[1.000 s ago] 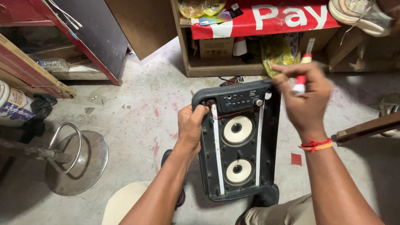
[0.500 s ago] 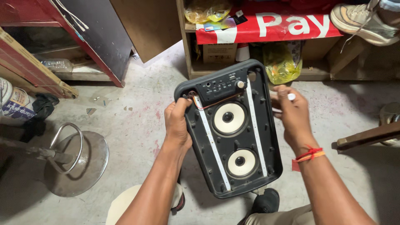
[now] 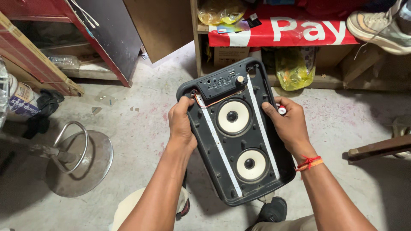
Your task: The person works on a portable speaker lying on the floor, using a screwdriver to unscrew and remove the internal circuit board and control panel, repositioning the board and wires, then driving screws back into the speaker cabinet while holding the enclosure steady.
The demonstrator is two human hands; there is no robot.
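The left hand (image 3: 182, 124) and right hand (image 3: 289, 124) grip opposite edges of the black speaker panel (image 3: 235, 132), fingers closed, above the concrete floor (image 3: 141, 124). The right hand also holds a red-and-white screwdriver (image 3: 281, 109).

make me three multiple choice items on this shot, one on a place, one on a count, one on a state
1. Where does the control panel sit on the speaker panel?
A. at the far end from the person
B. between the two cones
C. at the end nearest the person

2. How many round speaker cones show on it?
A. one
B. two
C. four

3. How is the speaker panel held?
A. left hand alone
B. lying on the floor, untouched
C. a hand on each long edge

Answers: 1 A, the knob and buttons lie beyond the upper cone. 2 B, upper cone and lower cone. 3 C, the right hand takes the other edge, a red and white tool in its grip.
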